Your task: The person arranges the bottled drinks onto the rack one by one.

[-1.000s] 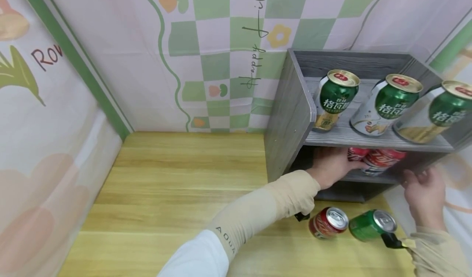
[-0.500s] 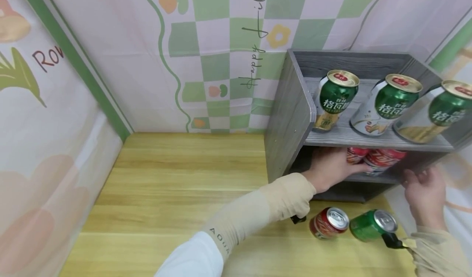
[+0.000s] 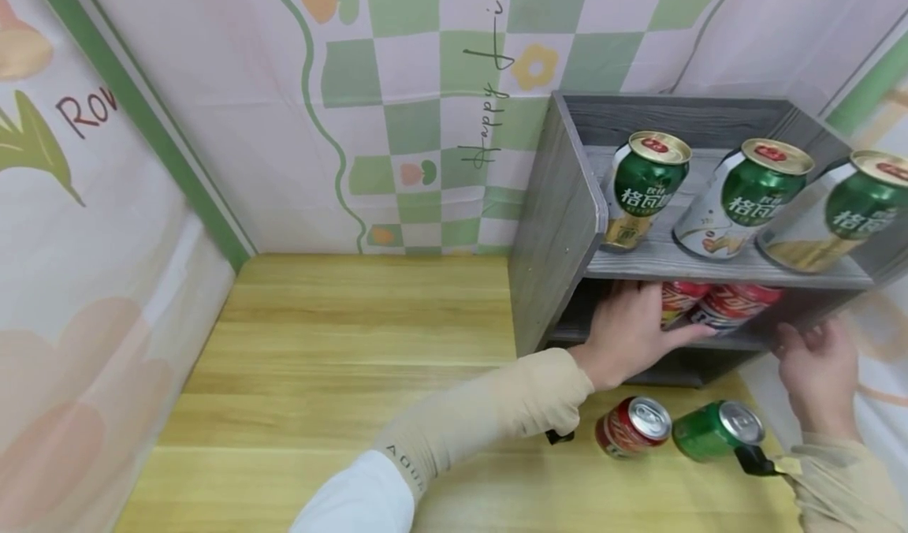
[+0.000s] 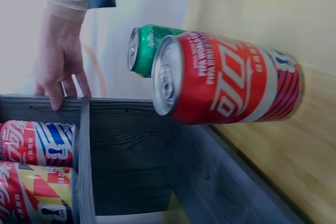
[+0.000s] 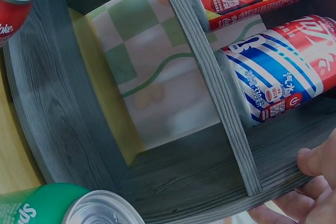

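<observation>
My left hand (image 3: pixel 627 332) is at the middle level of a grey wooden shelf (image 3: pixel 556 225), fingers extended beside a red and yellow Coke can (image 3: pixel 677 304), thumb stretched out in front. Its fingertips are partly hidden under the upper board. Right of that can stands a red, white and blue Coke can (image 5: pixel 278 72). My right hand (image 3: pixel 819 371) holds the shelf's right side panel (image 5: pixel 220 205), with the thumb on the inner face and fingers outside. Before the shelf on the table are a red Coke can (image 4: pixel 226 80) and a green Sprite can (image 3: pixel 709 430).
Three green, white and gold cans, the middle one (image 3: pixel 745 202) among them, stand on the top level. The wooden table (image 3: pixel 355 336) extends left of the shelf. A printed cloth (image 3: pixel 411 68) hangs behind it.
My left hand has drawn a little left and back, baring more of the red and yellow can's front. My right hand stays on the side panel.
</observation>
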`<state>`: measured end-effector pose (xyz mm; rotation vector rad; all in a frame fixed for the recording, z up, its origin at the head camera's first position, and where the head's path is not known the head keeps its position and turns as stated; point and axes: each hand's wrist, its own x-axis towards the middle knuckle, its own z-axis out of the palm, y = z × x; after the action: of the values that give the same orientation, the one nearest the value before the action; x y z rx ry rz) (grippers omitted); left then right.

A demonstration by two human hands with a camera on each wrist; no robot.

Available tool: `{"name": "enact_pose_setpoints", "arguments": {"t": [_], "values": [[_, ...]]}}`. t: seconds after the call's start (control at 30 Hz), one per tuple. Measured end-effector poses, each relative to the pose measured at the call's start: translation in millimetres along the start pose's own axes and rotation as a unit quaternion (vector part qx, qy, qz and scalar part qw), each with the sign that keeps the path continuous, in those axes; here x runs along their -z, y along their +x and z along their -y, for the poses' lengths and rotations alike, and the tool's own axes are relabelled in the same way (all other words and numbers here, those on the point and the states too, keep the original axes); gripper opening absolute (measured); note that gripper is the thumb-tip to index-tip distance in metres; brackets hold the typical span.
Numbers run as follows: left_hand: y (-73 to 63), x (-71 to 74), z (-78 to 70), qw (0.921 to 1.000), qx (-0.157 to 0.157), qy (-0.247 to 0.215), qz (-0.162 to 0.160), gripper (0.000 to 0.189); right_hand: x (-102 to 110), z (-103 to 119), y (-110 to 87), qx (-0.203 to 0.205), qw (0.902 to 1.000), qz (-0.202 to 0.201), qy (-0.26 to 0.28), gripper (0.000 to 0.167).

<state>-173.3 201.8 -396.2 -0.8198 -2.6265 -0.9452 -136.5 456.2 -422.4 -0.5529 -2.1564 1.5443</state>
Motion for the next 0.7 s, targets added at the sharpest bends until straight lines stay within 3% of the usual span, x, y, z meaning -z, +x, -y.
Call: {"name": "enact_pose_setpoints", "arguments": {"t": [0.2,0.43,0.6,0.7], "values": [[-9.1,0.0,9.0,0.9993,-0.013,0.007,-0.034,0.074,0.3,-2.2,1.5,-0.007,0.9997,-0.001,-0.022,0.049],[-22.6,2.7,14.0,0.9983,-0.045,0.023,-0.029,0.085,0.9,-1.4,1.3,-0.006,0.9989,-0.003,-0.046,0.05],[-34.1,8.1,20.0,0.9958,-0.085,-0.009,-0.033,0.084,-0.7,1.3,-0.3,-0.016,0.9964,-0.012,-0.082,0.051],[-41.4,12.1,27.1,0.9903,-0.129,-0.037,-0.034,0.078,-0.7,1.7,-0.3,-0.014,0.9968,-0.012,-0.077,0.049]]}}
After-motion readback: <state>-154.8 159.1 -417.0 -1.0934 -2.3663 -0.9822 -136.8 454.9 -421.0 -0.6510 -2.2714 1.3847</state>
